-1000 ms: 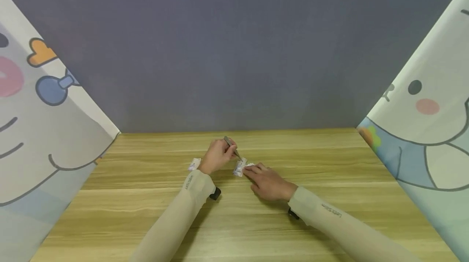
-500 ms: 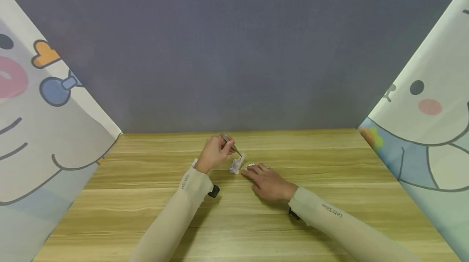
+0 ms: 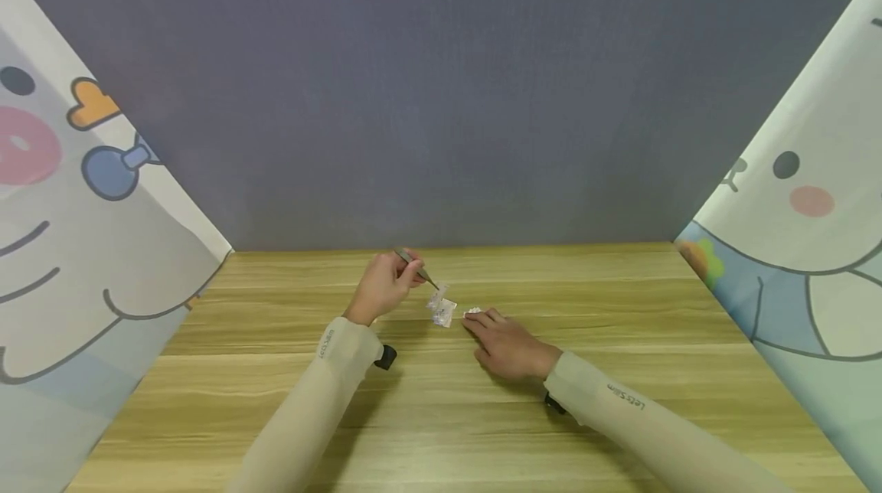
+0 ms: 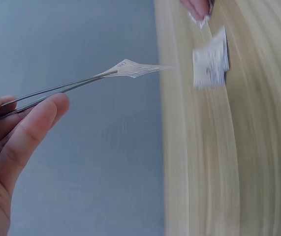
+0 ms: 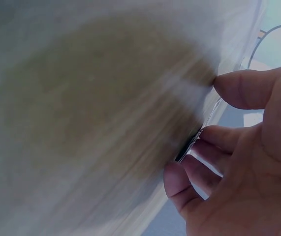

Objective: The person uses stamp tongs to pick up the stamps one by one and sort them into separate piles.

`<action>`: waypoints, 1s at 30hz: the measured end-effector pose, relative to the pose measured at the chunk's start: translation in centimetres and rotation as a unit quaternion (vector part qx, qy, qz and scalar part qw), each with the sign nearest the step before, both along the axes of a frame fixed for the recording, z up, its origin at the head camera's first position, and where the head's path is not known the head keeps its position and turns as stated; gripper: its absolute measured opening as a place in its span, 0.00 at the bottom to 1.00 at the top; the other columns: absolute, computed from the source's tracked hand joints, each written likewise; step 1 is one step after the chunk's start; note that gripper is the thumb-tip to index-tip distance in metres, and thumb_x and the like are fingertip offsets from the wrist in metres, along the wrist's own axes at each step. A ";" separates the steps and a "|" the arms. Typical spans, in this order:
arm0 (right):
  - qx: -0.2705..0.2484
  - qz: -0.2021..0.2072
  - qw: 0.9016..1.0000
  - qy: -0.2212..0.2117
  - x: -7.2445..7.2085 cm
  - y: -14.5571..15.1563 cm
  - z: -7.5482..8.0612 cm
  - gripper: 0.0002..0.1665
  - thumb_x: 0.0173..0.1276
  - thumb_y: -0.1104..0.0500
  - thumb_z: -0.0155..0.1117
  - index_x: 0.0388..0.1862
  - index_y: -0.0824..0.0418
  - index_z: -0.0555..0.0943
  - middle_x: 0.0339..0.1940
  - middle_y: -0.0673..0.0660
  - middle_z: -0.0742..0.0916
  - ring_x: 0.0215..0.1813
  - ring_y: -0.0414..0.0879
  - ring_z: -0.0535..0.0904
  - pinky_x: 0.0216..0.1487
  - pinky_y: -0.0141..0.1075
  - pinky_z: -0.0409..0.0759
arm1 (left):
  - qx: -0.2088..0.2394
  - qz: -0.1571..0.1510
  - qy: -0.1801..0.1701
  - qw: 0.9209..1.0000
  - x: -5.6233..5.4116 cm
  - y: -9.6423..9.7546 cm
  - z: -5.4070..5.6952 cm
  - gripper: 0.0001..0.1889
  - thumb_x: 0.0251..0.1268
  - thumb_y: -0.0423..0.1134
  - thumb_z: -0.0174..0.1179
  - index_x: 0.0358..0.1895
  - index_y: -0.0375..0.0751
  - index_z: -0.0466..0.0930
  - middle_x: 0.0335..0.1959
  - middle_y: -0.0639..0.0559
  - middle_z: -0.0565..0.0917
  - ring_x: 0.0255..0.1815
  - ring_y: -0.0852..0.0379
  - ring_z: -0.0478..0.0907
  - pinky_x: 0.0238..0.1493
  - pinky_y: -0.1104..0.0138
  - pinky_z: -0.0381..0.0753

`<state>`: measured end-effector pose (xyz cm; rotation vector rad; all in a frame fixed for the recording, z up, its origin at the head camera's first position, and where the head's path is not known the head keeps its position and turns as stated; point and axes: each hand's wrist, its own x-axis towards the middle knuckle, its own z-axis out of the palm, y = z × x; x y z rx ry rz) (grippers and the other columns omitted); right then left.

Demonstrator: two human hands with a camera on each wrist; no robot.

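Note:
My left hand (image 3: pixel 386 282) pinches metal tweezers (image 3: pixel 413 265) between thumb and fingers, above the table. A small white printed packet (image 4: pixel 130 68) hangs in the tweezer tips, seen nearly edge-on in the left wrist view. Just below it in the head view, a similar packet (image 3: pixel 444 314) lies on the wood; the left wrist view shows overlapping white layers there. My right hand (image 3: pixel 510 344) rests on the table with its fingers stretched forward. Those fingertips press on another small white piece (image 3: pixel 472 312), mostly covered by them.
The wood-grain table (image 3: pixel 441 416) ends at a grey backdrop (image 3: pixel 441 95). Cartoon-printed panels (image 3: pixel 89 248) slant along the left and right sides. Dark wrist devices (image 3: pixel 387 357) show below both sleeves.
The left hand has moved left and slightly up, drawing the tweezed packet away from the one that lies on the table. The right hand has stayed in place.

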<state>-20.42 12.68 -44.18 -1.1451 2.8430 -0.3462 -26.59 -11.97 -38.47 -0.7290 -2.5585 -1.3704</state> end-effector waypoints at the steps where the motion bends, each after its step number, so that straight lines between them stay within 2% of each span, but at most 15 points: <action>1: 0.000 0.000 1.000 -0.002 0.0 0.0 0.0 0.30 0.71 0.59 0.52 0.69 0.69 0.63 0.67 0.62 0.69 0.64 0.54 0.65 0.62 0.48 0.68 | 0.000 0.000 0.001 1.000 0.0 -0.3 0.1 0.13 0.72 0.35 0.52 0.35 0.31 0.84 0.44 0.40 0.82 0.31 0.57 0.84 0.31 0.73 0.83; 7: 0.012 0.003 1.000 -0.003 0.1 0.2 -0.1 0.30 0.72 0.59 0.52 0.70 0.69 0.62 0.69 0.62 0.67 0.66 0.54 0.63 0.64 0.48 0.66 | -0.021 0.005 0.001 1.000 0.1 -2.6 0.4 0.16 0.72 0.34 0.52 0.28 0.31 0.84 0.47 0.40 0.81 0.32 0.57 0.84 0.32 0.73 0.83; 15: 0.020 0.015 1.000 0.000 0.2 0.1 0.0 0.31 0.72 0.59 0.51 0.70 0.71 0.62 0.69 0.64 0.66 0.65 0.54 0.63 0.64 0.47 0.66 | -0.034 0.018 0.007 0.999 0.1 -6.1 -0.1 0.13 0.71 0.32 0.52 0.32 0.30 0.84 0.44 0.38 0.81 0.30 0.56 0.84 0.30 0.72 0.83; 22: 0.017 0.012 1.000 -0.007 0.3 0.2 0.2 0.30 0.73 0.60 0.51 0.70 0.72 0.61 0.69 0.64 0.66 0.65 0.54 0.63 0.63 0.47 0.67 | -0.026 0.037 -0.024 0.999 -0.2 -8.8 -0.8 0.10 0.72 0.32 0.51 0.41 0.26 0.80 0.36 0.39 0.83 0.31 0.49 0.84 0.32 0.66 0.84; 25: 0.016 0.015 1.000 0.000 0.3 0.2 0.2 0.30 0.73 0.60 0.51 0.69 0.72 0.61 0.69 0.64 0.66 0.64 0.54 0.63 0.63 0.47 0.67 | -0.032 0.048 -0.030 0.998 -0.2 -9.6 -1.2 0.10 0.72 0.31 0.51 0.43 0.25 0.79 0.34 0.39 0.83 0.32 0.48 0.84 0.32 0.67 0.84; 30: 0.017 0.015 1.000 0.003 0.3 0.1 0.1 0.30 0.73 0.59 0.51 0.70 0.71 0.61 0.69 0.63 0.67 0.64 0.53 0.63 0.63 0.46 0.67 | -0.045 0.062 -0.035 0.996 0.0 -10.2 -1.4 0.10 0.72 0.32 0.51 0.42 0.26 0.78 0.34 0.39 0.82 0.32 0.48 0.84 0.31 0.69 0.84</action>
